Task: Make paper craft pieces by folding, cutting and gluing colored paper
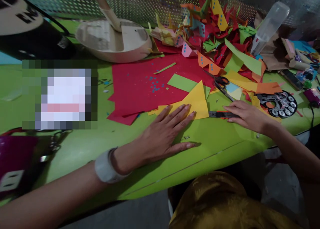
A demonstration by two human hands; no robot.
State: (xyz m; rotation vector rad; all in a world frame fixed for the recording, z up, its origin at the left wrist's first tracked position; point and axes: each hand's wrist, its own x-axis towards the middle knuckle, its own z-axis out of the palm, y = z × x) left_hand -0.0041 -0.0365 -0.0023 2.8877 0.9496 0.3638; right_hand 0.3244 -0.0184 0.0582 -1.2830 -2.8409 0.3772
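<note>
My left hand point(165, 134) lies flat with its fingers stretched over a folded yellow paper point(198, 101), fingertips pressing on its lower part. At the paper's right edge is a slim black tool with orange parts point(221, 114); its exact kind is hard to make out. My right hand point(246, 115) is closed over the far end of this tool, its tip touching the paper. A pair of scissors with black handles point(221, 82) lies just above the right hand. Behind the yellow paper are a green paper strip point(182, 83) and a large red sheet point(135, 79) sprinkled with small blue dots.
A heap of cut colored paper point(197, 32) rises at the back, beside a clear plastic bottle point(271, 24). A pale bowl point(135, 51) stands back left. Right lies a round black tray point(287, 102) with clear discs. A purple pouch point(20, 155) sits front left, near a blurred-out patch.
</note>
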